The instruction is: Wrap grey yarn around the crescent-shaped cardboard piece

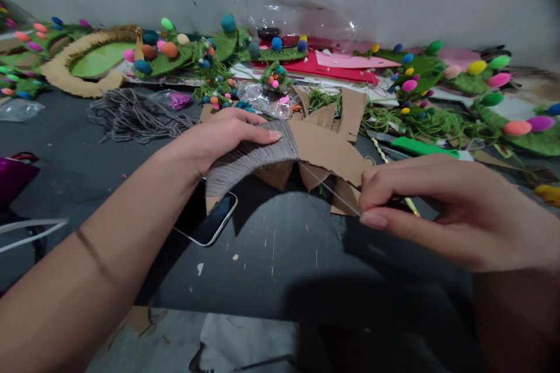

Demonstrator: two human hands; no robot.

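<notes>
A curved cardboard crescent (328,143) is held above the dark table, its left half wrapped in grey yarn (258,148). My left hand (234,134) grips the wrapped part, thumb on top and the other fingers mostly hidden behind it. A bare cardboard tip pokes out at the lower left. From the edge of the wrapping a thin strand of thread (335,191) runs taut down to the right. My right hand (406,204) pinches that strand between thumb and forefinger. Under the crescent's left end lies a smartphone (216,227), partly covered by my left wrist.
A loose heap of grey yarn (135,116) lies behind my left forearm. Cardboard scraps (352,111) sit behind the crescent. Green leaves with coloured balls (170,61) line the wall, near a tan wrapped ring (65,73). A green comb (424,147) lies at right.
</notes>
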